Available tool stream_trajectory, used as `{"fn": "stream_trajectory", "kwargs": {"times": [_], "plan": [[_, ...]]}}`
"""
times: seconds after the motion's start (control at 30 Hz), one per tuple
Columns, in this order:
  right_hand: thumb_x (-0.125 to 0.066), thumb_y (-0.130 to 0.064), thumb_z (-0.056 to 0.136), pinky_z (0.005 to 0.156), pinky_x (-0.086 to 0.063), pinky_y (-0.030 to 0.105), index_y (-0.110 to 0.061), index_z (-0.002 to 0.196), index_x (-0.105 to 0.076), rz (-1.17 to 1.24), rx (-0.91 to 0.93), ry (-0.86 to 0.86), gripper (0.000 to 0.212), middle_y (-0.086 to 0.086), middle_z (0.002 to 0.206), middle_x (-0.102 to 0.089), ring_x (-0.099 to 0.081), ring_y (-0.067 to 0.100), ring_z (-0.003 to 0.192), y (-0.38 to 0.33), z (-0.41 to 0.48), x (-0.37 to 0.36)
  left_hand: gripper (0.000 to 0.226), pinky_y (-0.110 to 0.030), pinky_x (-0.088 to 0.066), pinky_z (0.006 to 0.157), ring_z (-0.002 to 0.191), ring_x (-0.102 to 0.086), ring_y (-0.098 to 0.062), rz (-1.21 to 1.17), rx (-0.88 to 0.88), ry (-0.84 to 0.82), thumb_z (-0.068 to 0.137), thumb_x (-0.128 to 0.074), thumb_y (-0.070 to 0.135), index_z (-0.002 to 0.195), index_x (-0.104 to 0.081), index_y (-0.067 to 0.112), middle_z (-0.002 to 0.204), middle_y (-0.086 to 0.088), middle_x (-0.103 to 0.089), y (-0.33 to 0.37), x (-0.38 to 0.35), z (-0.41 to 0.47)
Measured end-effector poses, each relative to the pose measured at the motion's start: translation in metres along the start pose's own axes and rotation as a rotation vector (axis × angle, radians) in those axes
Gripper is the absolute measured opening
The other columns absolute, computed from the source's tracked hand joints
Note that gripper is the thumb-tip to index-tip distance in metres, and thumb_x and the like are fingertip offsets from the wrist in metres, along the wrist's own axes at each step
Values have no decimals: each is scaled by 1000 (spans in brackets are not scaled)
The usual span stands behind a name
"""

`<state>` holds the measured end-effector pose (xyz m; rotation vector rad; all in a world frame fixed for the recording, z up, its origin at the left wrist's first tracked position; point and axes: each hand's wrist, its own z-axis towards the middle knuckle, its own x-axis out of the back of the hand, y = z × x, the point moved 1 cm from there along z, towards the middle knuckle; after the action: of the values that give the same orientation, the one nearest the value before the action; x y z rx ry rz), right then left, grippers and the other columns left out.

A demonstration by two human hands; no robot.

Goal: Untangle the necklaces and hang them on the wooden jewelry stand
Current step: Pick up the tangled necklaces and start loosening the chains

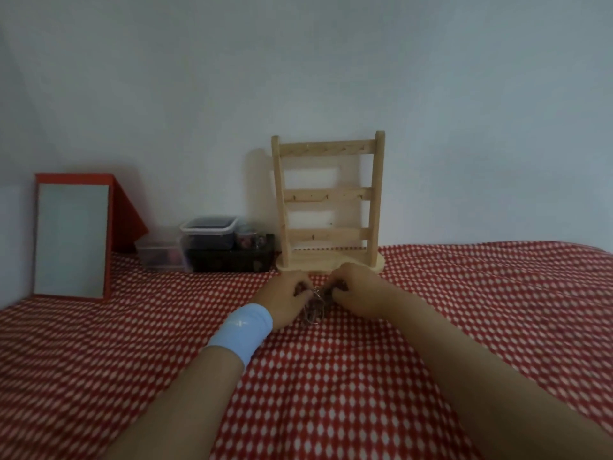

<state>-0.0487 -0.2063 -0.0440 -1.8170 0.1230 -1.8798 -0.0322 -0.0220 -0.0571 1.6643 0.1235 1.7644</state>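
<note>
1. Head view: two hands, left hand (pixel 285 302) and right hand (pixel 356 293), close together just before the one wooden jewelry stand (pixel 328 197).
2. One tangled clump of necklaces (pixel 311 313) between them on the red-and-white cloth (pixel 331 376), pinched by curled fingers (pixel 299 288) of both; strand count unreadable.
3. Three peg rails on the stand.
4. One red-framed mirror (pixel 71 239) far left.

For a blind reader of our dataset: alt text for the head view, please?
A person's left hand and right hand pinch a tangled clump of necklaces over a red-and-white patterned cloth, before a wooden jewelry stand with nothing visibly hung on it. Left of it sit plastic containers and a red-framed mirror against a pale wall.
</note>
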Motion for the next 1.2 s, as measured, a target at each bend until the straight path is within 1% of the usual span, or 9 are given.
{"fn": "stream_trajectory", "kwargs": {"times": [0.2, 0.37, 0.43, 0.6, 0.7, 0.8, 0.97, 1.07, 1.2], "plan": [[-56, -19, 103, 95, -56, 37, -16, 106, -76, 425, -60, 148, 21, -6, 101, -72, -67, 13, 96, 13, 11, 0, 20, -26, -44, 89, 101, -57, -15, -273, 117, 134, 102, -42, 16, 105, -62, 17, 107, 0, -61, -7, 2, 18], [-59, -18, 102, 104, -52, 30, -19, 126, -72, 649, -70, 241, 27, -20, 104, -69, -64, -3, 100, 19, 5, -12, 21, -30, -48, 80, 91, -62, -16, -362, 169, 217, 101, -44, 30, 99, -62, 19, 98, 0, -65, -10, -3, 28], [-57, -15, 103, 97, -55, 24, -18, 124, -73, 689, -49, 260, 27, -16, 107, -71, -67, -2, 95, 22, 2, -14, 20, -29, -47, 79, 90, -63, -14, -284, 153, 225, 99, -47, 33, 100, -63, 22, 100, 2, -67, -12, -10, 31], [-59, -11, 101, 77, -58, 15, -14, 116, -75, 822, -70, 321, 22, -11, 99, -74, -70, -4, 79, 27, 0, -13, 27, -32, -42, 104, 119, -49, -14, -165, 35, 283, 97, -51, 16, 114, -67, 29, 128, 6, -57, -12, -21, 28], [-67, -9, 96, 61, -53, 16, -12, 110, -77, 984, -73, 342, 17, -1, 86, -77, -67, 6, 63, 25, 0, -14, 32, -16, -42, 94, 115, -55, -6, -513, 1, 156, 98, -54, 20, 128, -61, 28, 128, 7, -60, 0, -19, 23], [-72, -8, 93, 71, -57, 28, -10, 112, -75, 1092, -72, 346, 20, 8, 92, -79, -72, 19, 77, 24, 5, -16, 21, -10, -43, 84, 99, -61, 6, -553, -48, 135, 93, -64, 24, 112, -69, 31, 109, 16, -68, 5, -21, 21], [-88, -15, 77, 83, -60, 33, -20, 122, -64, 1022, -89, 314, 51, 5, 106, -77, -75, 19, 95, 25, 7, -20, 11, -17, -49, 84, 94, -65, -2, -652, -45, 263, 89, -67, 17, 88, -73, 26, 95, 12, -71, 1, -23, 18], [-83, -5, 80, 82, -62, 31, -8, 103, -72, 907, -43, 318, 26, 8, 97, -79, -76, 23, 91, 21, 2, -21, 10, -21, -49, 87, 95, -64, -2, -644, -39, 286, 88, -68, 15, 87, -72, 24, 95, 11, -71, -3, -23, 16], [-71, -2, 91, 68, -55, 18, -6, 100, -76, 800, 48, 360, 12, 9, 90, -79, -73, 9, 74, 10, -5, -20, 7, -13, -46, 83, 94, -65, 0, -624, -62, 291, 88, -69, 19, 93, -72, 20, 95, 11, -72, -3, -22, 9]]}}
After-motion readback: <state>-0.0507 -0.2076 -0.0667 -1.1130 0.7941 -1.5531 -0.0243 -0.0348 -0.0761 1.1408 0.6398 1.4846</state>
